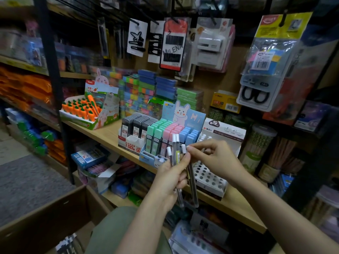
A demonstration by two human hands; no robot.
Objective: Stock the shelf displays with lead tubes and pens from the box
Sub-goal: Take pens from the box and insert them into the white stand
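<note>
Landmark: the white display tray (211,177) with round holes, standing on the wooden shelf (236,208).
Left hand (171,177): fingers curled round a bundle of lead tubes (175,153), held upright just in front of the tray's left end. The white caps point up, the clear bodies stick out below the palm.
Right hand (211,156): above the tray's front. Thumb and forefinger pinch the white cap of a single tube (191,178), which hangs tilted beside the bundle, its lower end below the shelf edge.
Hands together: close, almost touching at the tube caps.
Pastel display (166,136): immediately left of the tray, with green, pink and blue lead cases in rows and a rabbit card behind.
Grey lead cases (136,125): left of the pastel display, further from the tray.
Carrot display (86,111): well left of the tray, on the same shelf.
Cardboard box (47,217): low and far left of the tray, by the person's knee; contents are not discernible.
Hanging packs (173,44): on hooks above and behind the tray.
</note>
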